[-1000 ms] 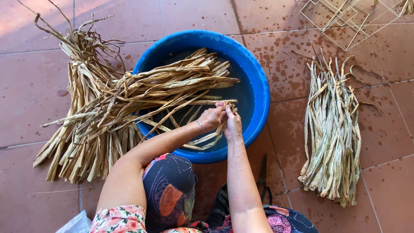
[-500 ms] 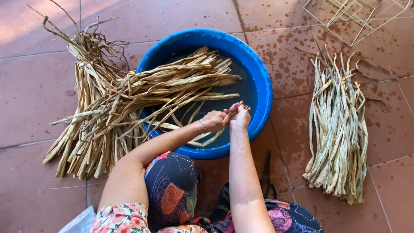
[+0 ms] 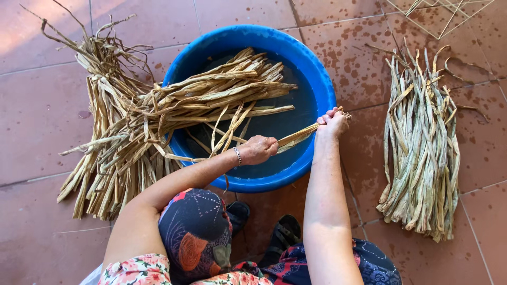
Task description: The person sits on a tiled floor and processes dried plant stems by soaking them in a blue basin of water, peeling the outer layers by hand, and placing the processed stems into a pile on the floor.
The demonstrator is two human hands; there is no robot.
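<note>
Blue plastic basin (image 3: 317,68), one only, round, on the terracotta tile floor (image 3: 31,116) with dark water in the bottom. One person sits at its near edge, both bare forearms reaching over the rim.

Left hand (image 3: 257,150): closed in a fist around one dried leaf strip (image 3: 297,136), near the basin's front. A thin bracelet (image 3: 238,156) sits at that wrist. Right hand (image 3: 331,122): fingers pinched shut on the far end of the same strip, right at the basin's right rim. The strip runs taut between the two hands, above the water, pale tan and flat.

Bundles, counted: two. First, a large sheaf of dry tan leaves (image 3: 158,116) lying across the basin's left rim, tips fanned out over the water, butt ends spread on the floor to the left. Too many strips to count singly. Second, a greener, neater bundle (image 3: 422,153) on the floor to the right, well apart from the basin, laid lengthwise, some ends curling at the top.

One light wire or stick frame (image 3: 449,16) at the top right corner, partly cut off by the edge.

Floor is wet in blotches around the basin's right side. Two dark sandals (image 3: 282,232) show below the basin, between the arms. Patterned clothing, floral at the shoulder, darker print over the lap.
</note>
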